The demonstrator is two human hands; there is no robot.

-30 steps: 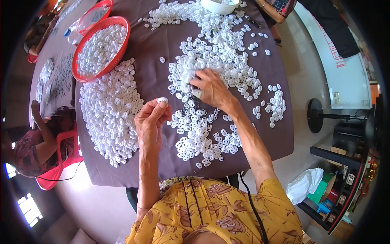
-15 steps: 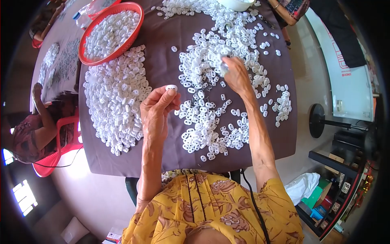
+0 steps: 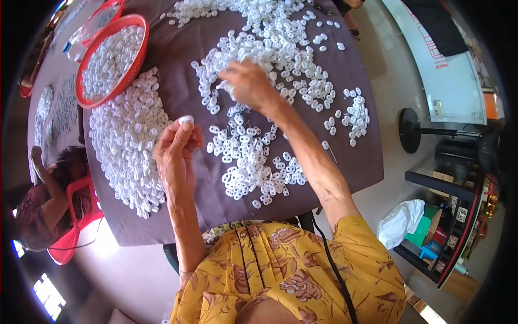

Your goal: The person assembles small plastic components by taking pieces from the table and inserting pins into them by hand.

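Your left grip (image 3: 177,148) pinches a smooth white oval piece (image 3: 185,119), in from the cloth desk's (image 3: 359,173) left edge. Your right grip (image 3: 251,86) is blurry at a bumpy pile (image 3: 270,46); I can't tell if it's pinching.

Table (image 3: 186,48) centre. Pile of pieces (image 3: 127,146) on its left; basket (image 3: 127,79) of pieces at pile's far end. Loose pieces (image 3: 245,171) mid-table, small cluster (image 3: 357,114) right. Chair (image 3: 63,248) left of table; stand (image 3: 408,130) on floor, right.
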